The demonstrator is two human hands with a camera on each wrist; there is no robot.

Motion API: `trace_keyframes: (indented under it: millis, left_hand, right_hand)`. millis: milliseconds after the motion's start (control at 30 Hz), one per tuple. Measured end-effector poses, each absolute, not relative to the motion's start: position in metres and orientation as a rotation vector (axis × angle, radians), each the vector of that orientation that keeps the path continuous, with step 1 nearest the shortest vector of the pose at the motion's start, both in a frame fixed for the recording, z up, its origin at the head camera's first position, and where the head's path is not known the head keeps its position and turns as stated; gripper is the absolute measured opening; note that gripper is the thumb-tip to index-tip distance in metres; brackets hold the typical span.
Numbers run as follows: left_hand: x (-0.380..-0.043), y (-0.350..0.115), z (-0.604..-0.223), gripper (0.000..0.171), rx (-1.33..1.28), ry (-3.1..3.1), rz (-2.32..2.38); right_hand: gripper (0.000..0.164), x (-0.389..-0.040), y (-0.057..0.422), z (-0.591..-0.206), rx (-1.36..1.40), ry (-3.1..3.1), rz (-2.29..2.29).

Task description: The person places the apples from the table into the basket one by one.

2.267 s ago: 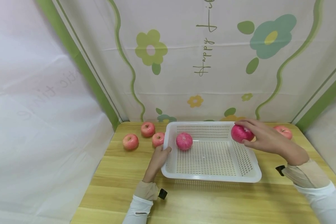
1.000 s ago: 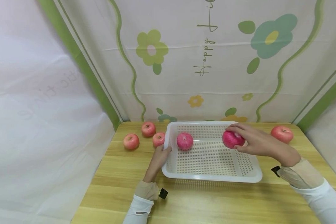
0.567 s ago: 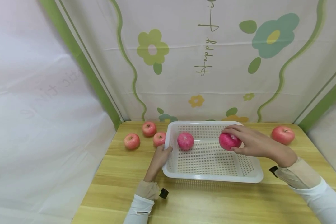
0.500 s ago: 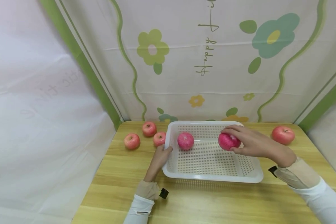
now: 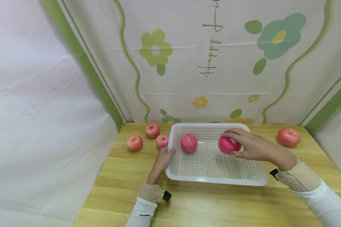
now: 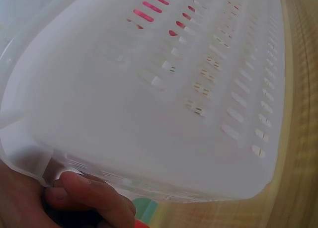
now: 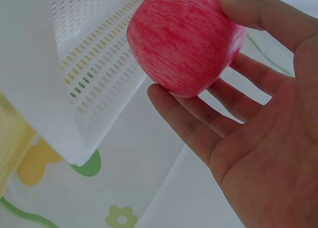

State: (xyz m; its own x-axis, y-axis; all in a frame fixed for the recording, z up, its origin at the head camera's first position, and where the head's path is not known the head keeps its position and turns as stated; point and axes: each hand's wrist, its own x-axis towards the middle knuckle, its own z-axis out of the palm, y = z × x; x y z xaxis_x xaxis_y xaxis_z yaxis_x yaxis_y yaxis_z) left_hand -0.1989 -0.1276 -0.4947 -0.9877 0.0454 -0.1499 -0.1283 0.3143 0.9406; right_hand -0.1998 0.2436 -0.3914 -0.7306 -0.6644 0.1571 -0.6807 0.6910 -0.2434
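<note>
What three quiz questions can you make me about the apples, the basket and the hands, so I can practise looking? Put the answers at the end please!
1. True or false: the left hand holds the rim of the white, rectangular plastic basket.

2. Pick one. In the head view, how many pale-red, round apples can you see on the yellowish wooden table, outside the basket?
A) Two
B) Four
C) Seven

3. Fill in the blank: the right hand holds a ___.

Key:
1: True.
2: B, three to the left of the basket and one to the right.
3: deep-pink, round apple.
</note>
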Motion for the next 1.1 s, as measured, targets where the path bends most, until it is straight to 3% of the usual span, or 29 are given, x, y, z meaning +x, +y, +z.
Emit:
trace_keyframes:
  millis: [1100]
  left_hand:
    - [-0.197, -0.127, -0.491, 0.048, -0.099, 2.407, 1.750]
  right_hand:
    - [0.061, -0.209, 0.206, -0.399, 1.285, -2.783, 0.421]
